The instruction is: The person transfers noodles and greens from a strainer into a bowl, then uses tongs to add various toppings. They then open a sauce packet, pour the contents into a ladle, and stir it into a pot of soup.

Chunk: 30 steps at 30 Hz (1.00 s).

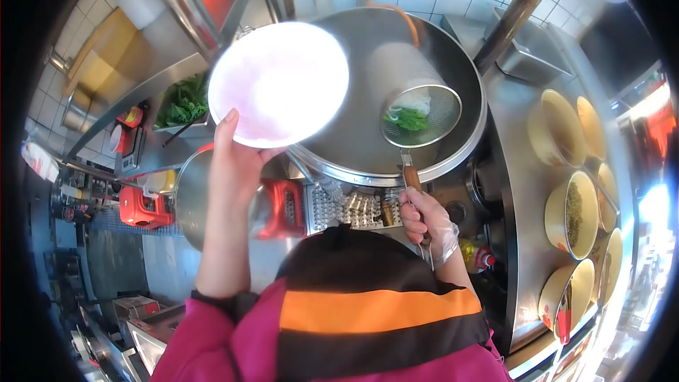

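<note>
My left hand (237, 170) grips a white bowl (283, 85) by its near rim, thumb on the inner side. The bowl is tilted toward me and so bright that its inside is washed out. In a clear plastic glove, my right hand (424, 218) is wrapped round the wooden handle of a deep mesh noodle strainer (410, 71). The strainer lies tipped over the big round pot (318, 164), its mouth facing me. White noodles (417, 103) and green leaves (408, 120) are inside it.
Several yellow bowls (559, 127) with seasonings stand on the right counter. At the left, a tray holds leafy greens (189, 95). Red stools (145, 206) are below, a metal container (530, 46) is at the back right, and a steel post (523, 10) rises beside the pot.
</note>
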Tool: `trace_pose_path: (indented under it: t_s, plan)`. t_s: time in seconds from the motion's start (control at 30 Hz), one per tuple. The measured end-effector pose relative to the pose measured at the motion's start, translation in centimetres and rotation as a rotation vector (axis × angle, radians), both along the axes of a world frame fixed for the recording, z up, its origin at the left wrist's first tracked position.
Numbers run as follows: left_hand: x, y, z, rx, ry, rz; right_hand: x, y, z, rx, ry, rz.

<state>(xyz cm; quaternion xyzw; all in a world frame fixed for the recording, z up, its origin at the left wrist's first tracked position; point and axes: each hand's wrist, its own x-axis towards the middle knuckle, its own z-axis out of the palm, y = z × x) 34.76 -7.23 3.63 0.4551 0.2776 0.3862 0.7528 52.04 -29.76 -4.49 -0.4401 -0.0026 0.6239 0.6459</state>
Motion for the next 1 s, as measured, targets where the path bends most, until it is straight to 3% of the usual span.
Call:
trace_pose_path:
  t_s: [0.17, 0.3, 0.7, 1.0]
  plan:
    - [0.2, -0.1, -0.7, -0.036, -0.039, -0.002, -0.3, 0.1, 0.1, -0.035, -0.066, -0.012]
    - [-0.2, 0.1, -1.7, -0.062, -0.026, 0.025, 0.2, -0.3, -0.2, 0.004, 0.091, -0.055]
    - [-1.1, -0.5, -2.6, -0.129, -0.087, 0.051, 1.4, -0.8, -0.4, 0.020, 0.153, -0.003]
    - [-1.2, -0.6, -2.7, -0.129, -0.093, 0.034, 2.3, -1.1, -1.1, 0.110, 0.363, -0.021]
